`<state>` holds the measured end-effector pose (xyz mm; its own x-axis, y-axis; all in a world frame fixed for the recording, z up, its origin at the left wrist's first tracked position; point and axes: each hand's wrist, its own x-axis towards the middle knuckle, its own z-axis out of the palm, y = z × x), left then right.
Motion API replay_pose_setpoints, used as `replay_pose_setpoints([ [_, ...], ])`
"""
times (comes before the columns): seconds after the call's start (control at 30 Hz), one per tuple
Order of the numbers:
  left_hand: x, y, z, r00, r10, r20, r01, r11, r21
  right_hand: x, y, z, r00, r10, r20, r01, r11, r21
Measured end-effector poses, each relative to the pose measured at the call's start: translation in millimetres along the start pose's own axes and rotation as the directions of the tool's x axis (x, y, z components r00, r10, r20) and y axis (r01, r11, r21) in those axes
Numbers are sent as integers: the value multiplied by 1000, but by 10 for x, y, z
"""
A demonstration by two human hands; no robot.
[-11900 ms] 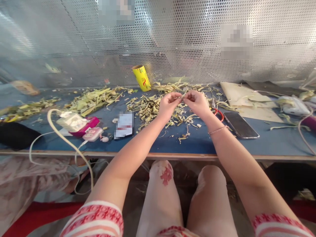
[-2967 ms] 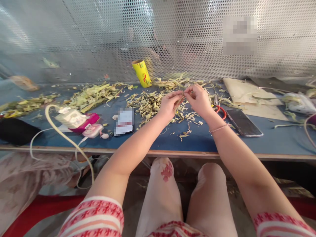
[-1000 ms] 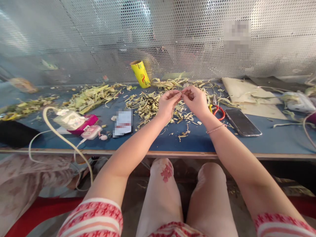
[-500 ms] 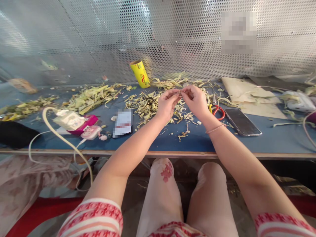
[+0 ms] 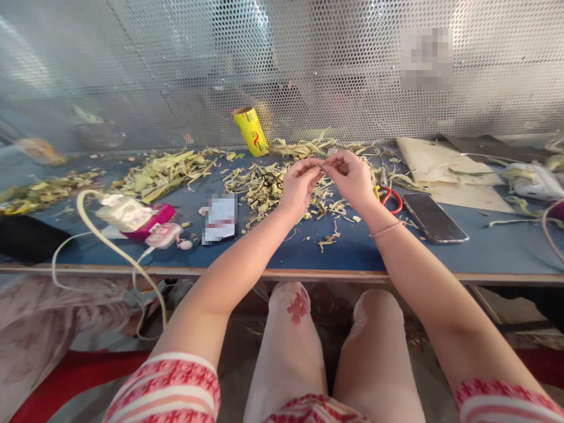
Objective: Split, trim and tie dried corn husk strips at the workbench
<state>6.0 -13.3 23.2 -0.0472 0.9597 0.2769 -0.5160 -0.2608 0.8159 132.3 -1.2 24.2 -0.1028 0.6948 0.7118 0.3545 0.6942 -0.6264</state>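
Over the middle of the blue table [image 5: 273, 252], my left hand [image 5: 300, 185] and my right hand [image 5: 350, 179] meet at the fingertips. Both are closed in a pinch, and a small thing between them is too tiny to name. Beneath and around them spreads a heap of dried, pale green-yellow plant scraps [image 5: 253, 191]. A dark, thin, tangled strand [image 5: 269, 181] lies on the heap, just left of my left hand. Red-handled scissors or snips [image 5: 392, 200] rest beside my right wrist, partly hidden by it.
A yellow cardboard tube [image 5: 252, 132] stands tilted at the back, against a perforated metal panel [image 5: 185, 76]. Phones lie on the right [image 5: 434, 217] and the left [image 5: 220, 218]. Further left are a charger with a cable [image 5: 130, 212] and a pile of long leaves [image 5: 165, 173]. Brown paper [image 5: 445, 161] lies right.
My right hand has shifted very slightly to the right, its fingertips still against those of my left hand. Otherwise the table looks the same.
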Motion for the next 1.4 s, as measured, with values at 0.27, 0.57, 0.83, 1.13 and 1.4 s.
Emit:
replay_pose_setpoints([
  [0.27, 17, 19, 0, 999, -39, 20, 40, 999, -18, -14, -23, -16, 999, -38, -14, 37, 996, -80],
  [0.57, 71, 14, -47, 995, -71, 75, 73, 997, -30, 3, 26, -41, 996, -92, -11, 90, 989, -113],
  [0.83, 67, 0, -21, 994, -74, 76, 78, 996, -47, 14, 15, -69, 995, -100, 13, 101, 985, -138],
  [1.13, 26, 20, 7, 989, -142, 36, 145, 985, -97, -16, 21, -61, 996, -84, 25, 87, 986, -140],
  [1.4, 14, 28, 30, 985, -174, 16, 175, 974, -142, -54, -10, -58, 995, -95, 16, 96, 981, -170],
])
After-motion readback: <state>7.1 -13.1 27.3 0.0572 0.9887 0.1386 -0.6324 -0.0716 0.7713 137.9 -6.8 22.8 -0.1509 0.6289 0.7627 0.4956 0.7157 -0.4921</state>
